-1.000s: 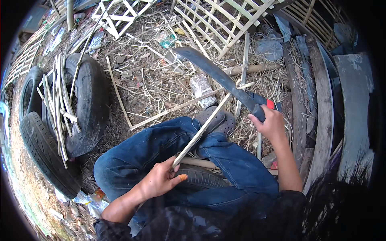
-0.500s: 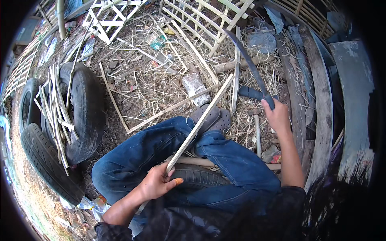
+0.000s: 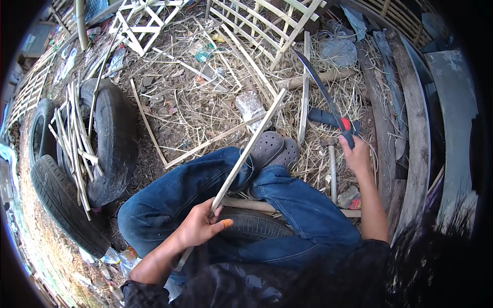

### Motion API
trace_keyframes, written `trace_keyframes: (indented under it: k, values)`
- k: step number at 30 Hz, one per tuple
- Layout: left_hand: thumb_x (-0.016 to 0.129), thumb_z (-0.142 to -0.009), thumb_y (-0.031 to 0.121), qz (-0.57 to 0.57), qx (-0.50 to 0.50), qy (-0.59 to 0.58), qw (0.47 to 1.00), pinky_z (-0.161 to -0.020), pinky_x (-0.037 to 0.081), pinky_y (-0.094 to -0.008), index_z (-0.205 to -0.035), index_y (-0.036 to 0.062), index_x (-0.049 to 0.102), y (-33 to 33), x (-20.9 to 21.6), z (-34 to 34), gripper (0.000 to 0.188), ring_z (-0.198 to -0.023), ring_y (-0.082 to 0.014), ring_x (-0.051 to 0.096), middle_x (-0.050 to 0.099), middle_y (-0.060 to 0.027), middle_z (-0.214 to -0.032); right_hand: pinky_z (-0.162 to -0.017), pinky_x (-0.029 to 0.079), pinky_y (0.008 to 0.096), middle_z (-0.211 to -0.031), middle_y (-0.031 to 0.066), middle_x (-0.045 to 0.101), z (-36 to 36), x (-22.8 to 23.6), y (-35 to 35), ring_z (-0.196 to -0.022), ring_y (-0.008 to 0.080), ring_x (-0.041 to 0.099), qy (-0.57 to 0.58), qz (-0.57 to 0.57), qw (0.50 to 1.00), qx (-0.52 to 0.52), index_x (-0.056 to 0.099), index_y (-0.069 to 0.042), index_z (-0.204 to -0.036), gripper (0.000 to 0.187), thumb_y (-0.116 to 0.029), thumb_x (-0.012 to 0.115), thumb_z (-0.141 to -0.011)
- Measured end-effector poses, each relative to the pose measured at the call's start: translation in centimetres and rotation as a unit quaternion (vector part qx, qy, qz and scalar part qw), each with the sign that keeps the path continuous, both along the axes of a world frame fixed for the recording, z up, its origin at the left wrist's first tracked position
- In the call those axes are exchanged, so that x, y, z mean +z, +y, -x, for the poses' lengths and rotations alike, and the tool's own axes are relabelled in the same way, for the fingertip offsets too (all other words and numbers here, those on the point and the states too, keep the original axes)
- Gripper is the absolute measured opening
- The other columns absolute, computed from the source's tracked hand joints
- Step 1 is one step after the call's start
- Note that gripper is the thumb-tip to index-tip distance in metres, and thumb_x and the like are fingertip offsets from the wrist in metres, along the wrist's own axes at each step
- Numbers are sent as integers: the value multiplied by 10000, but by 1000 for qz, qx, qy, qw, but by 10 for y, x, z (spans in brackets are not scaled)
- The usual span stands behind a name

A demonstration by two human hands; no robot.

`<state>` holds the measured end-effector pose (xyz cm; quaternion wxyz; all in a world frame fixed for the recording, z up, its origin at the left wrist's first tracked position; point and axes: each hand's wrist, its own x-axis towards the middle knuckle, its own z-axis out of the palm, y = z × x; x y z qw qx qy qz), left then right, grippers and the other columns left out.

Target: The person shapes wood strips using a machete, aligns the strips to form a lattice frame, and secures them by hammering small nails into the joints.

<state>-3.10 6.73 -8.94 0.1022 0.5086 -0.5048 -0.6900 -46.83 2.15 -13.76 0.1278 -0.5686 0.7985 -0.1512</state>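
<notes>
Bamboo strip (image 3: 247,152): where is it, who's got it?

Left grip (image 3: 203,224), closed round the lower part. Strip slants up and right over the jeans (image 3: 190,177); upper end shows past the 2 clogs (image 3: 269,149), touching nothing that I can make out.

Right grip?

Closed on the handle of the machete (image 3: 326,92). Blade points up and away, apart from the strip in view.

How will the strip handle?

Judging by looks: light, stiff along its length, some spring at the free end. Probably dry, so not slippery. Could split along the grain; edges may be sharp. Orange wrap (image 3: 227,224) on the left thumb may help there.

Best hold?

Lower part, right where the hand is. Press on the flat faces, skin off the edges. Long overhang, so expect wobble at the tip.

And the machete?

Likely much heavier, blade-heavy. Handle only, full wrap.
</notes>
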Motion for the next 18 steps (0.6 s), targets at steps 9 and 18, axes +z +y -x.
trace_keyframes:
  k: [9, 18]
  values:
    - [790, -818, 165, -1, -3, 1, 1000, -568, 344, -211, -837, 86, 444, -2, -4, 1, 355, -661, -32, 345, 370, 81, -711, -520, 392, 376, -539, 109, 528, -12, 1, -2, -500, 236, 512, -115, 55, 992, 23, 626, 1, -764, 380, -359, 651, -887]
    - [767, -836, 146, 1, -19, 9, 1000, -535, 323, -201, -849, 72, 433, -2, -7, 1, 343, -647, -20, 329, 350, 69, -759, -495, 485, 355, -562, 86, 589, -109, 48, 0, -522, 251, 629, -91, 71, 951, 288, 618, -34, -778, 449, -466, 738, -788]
